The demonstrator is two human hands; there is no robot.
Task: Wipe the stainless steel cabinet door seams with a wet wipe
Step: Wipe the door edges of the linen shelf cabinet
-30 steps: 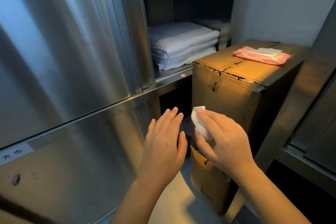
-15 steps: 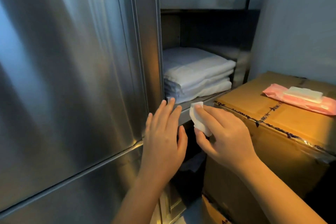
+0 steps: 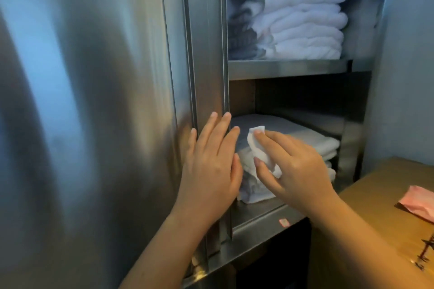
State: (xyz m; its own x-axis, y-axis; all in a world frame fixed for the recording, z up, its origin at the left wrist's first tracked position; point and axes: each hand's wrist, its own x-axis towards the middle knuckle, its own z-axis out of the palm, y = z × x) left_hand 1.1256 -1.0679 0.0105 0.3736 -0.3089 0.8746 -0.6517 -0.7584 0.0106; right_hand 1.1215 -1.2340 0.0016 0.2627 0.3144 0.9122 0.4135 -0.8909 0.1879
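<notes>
White wet wipe [image 3: 257, 145] is pinched in the right grip [image 3: 296, 169], near the vertical door seam [image 3: 193, 65]; left grip [image 3: 211, 166] lies flat, fingers straight, steadying the steel. Best to press the wipe into the groove and drag along it

1. It is dim in here; the recess above the folded towels [image 3: 300, 23] goes fully black.
2. The steel cabinet door [image 3: 82, 101] carries broad bluish-white glare streaks running top to bottom, with dark bands between them.
3. Warm yellow light falls on the cardboard box [image 3: 375, 206] at lower right.
4. The wet wipe [image 3: 257, 145] in the right hand [image 3: 298, 171] shows bright white.
5. Focus is soft throughout, and the door's vertical edges lean toward the frame's sides.
</notes>
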